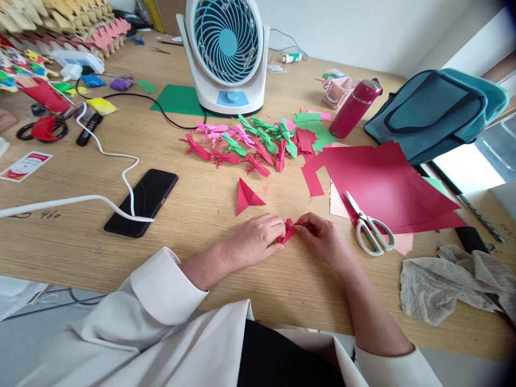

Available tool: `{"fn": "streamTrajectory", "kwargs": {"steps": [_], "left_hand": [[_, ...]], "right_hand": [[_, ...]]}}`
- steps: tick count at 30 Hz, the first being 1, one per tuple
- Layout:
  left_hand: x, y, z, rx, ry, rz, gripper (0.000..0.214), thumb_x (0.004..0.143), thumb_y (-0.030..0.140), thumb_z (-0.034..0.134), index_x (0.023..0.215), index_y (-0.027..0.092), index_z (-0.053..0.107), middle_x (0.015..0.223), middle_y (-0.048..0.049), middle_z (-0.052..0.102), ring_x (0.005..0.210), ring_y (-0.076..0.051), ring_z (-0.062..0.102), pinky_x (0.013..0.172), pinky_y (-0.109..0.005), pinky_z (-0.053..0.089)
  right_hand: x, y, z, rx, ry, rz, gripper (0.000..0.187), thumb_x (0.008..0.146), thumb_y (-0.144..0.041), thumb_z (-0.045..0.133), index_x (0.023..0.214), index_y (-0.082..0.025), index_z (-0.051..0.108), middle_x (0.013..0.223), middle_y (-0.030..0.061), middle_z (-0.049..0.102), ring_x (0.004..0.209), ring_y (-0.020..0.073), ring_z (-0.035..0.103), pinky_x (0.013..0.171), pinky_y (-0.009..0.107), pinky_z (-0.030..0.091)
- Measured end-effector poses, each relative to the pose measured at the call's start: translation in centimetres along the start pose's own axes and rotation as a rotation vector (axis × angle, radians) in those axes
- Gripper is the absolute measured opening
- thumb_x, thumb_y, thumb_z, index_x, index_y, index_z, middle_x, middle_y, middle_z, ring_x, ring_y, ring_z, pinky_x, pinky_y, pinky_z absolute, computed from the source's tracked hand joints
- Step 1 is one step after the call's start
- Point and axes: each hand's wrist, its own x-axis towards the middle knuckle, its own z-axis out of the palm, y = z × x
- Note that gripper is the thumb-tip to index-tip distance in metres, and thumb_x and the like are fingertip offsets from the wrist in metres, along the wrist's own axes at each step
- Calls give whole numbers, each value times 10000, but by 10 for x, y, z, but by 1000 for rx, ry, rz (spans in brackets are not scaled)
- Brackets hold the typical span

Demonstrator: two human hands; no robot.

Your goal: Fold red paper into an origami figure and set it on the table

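Between my hands is a small red folded paper piece (288, 232), low over the wooden table. My left hand (261, 238) is closed on its left side, and the fingertips of my right hand (320, 236) pinch its right end. Fingers cover part of the folds. Just beyond them lies a red folded paper triangle (246, 198) with pointed flaps. Farther back, several finished-looking paper figures (258, 141) in red, green and pink lie in a loose cluster. White-handled scissors (373, 231) rest to the right, partly on red paper sheets (379, 180).
A white fan (229, 48) stands behind the figures. At left are a black phone (142, 201), a white cable (107, 153) and a black marker (88, 129). A red bottle (355, 107), a teal bag (435, 113) and a crumpled grey cloth (451, 279) are at right.
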Motion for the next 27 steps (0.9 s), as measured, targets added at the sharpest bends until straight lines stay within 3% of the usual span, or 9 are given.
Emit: {"fn": "streamTrajectory", "kwargs": {"steps": [8, 17, 24, 27], "left_hand": [[-2, 0, 2, 125, 13, 49, 94, 927, 195, 602, 1007, 147, 614, 1112, -78, 658, 1042, -205, 625, 946, -336, 500], [-10, -2, 8, 342, 0, 179, 377, 998, 215, 479, 1367, 133, 477, 1207, -104, 644, 1123, -214, 607, 991, -367, 474], [-8, 0, 11, 454, -45, 184, 406, 1017, 197, 416, 1410, 103, 444, 1229, -116, 636, 1115, -219, 582, 982, -369, 438], [-8, 1, 12, 465, -52, 160, 384, 1021, 209, 407, 1386, 110, 470, 1230, -117, 633, 1116, -224, 569, 971, -374, 431]], "right_hand": [[2, -3, 9, -28, 94, -5, 168, 880, -316, 620, 827, -165, 673, 726, 2, 643, 631, 124, 515, 594, 248, 401], [5, 1, 13, -119, 141, -9, 129, 865, -274, 615, 828, -177, 691, 736, 10, 677, 626, 133, 567, 598, 252, 421], [6, 3, 14, -141, 157, -22, 117, 868, -273, 623, 830, -181, 686, 731, 6, 667, 619, 135, 563, 607, 260, 430], [7, 4, 13, -148, 181, -47, 120, 877, -254, 620, 950, -180, 681, 705, -13, 624, 614, 133, 551, 612, 260, 436]]}}
